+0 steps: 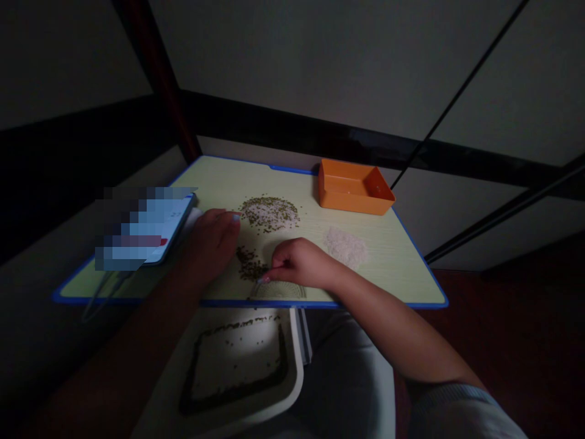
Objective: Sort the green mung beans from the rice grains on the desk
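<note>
My right hand (297,263) is closed, thumb and fingertips pressed together low over the board's near side. Its fingertips are at the edge of a small heap of dark green beans (249,265). Whatever they pinch is too small to make out. Just below them lies a pale, rounded, textured piece (281,291), its kind unclear. Palm down, my left hand (218,235) rests on the board with loosely bent fingers, partly in shadow, and holds nothing visible. Beside its fingertips spreads a mixed pile of green beans and white grains (270,213). White rice-like grains (346,245) lie right of my right hand.
An orange open box (356,198) stands at the back right of the blue-edged board (393,274). A phone (155,235) with a cable leans at the left. Under the near edge, a white tub (297,378) contains dark beans along its sides. Cabinet panels rise behind.
</note>
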A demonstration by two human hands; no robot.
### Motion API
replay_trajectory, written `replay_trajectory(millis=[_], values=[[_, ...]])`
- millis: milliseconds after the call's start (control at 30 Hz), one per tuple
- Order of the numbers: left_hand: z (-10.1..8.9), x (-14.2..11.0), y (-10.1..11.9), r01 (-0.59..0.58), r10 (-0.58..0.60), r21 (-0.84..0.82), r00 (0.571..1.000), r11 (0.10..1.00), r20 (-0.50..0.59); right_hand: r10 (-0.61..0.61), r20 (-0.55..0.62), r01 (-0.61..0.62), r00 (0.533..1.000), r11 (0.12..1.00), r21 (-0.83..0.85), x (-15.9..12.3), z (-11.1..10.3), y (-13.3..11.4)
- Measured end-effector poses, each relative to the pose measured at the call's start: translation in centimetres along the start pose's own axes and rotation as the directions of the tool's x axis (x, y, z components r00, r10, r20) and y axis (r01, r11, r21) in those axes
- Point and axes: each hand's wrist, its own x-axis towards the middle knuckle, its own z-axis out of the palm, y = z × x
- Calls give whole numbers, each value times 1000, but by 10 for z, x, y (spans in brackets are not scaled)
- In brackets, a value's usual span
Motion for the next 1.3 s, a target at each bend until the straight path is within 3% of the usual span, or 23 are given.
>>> replay_trajectory(millis=[200,467,800,967,1033,1133,1200,1300], values=[[-1,-1,2,8,-8,-21,1000,1000,-4,-75,-5,75,997,995,69,-2,0,4],[0,0,3,10,-10,6,1000,1000,0,-19,-26,18,999,1000,-10,1,4,3],[-1,0,2,25,-25,-11,1000,1000,2,-141,-53,145,989,987,73,0,6,8],[-2,-1,2,28,-27,-25,999,999,18,-106,-210,135,972,982,129,-4,-2,12],[-2,-1,2,26,-25,-22,999,999,23,-57,-310,99,949,988,119,-7,-8,12],[-2,0,1,18,-18,-27,1000,999,11,89,-410,-78,908,996,44,-12,-15,9],[-2,0,2,14,-14,-32,1000,999,8,163,-393,-179,905,984,-4,-14,-18,7],[-3,0,5,38,-38,-22,999,999,25,154,-249,-169,956,985,-41,-15,-19,3]])
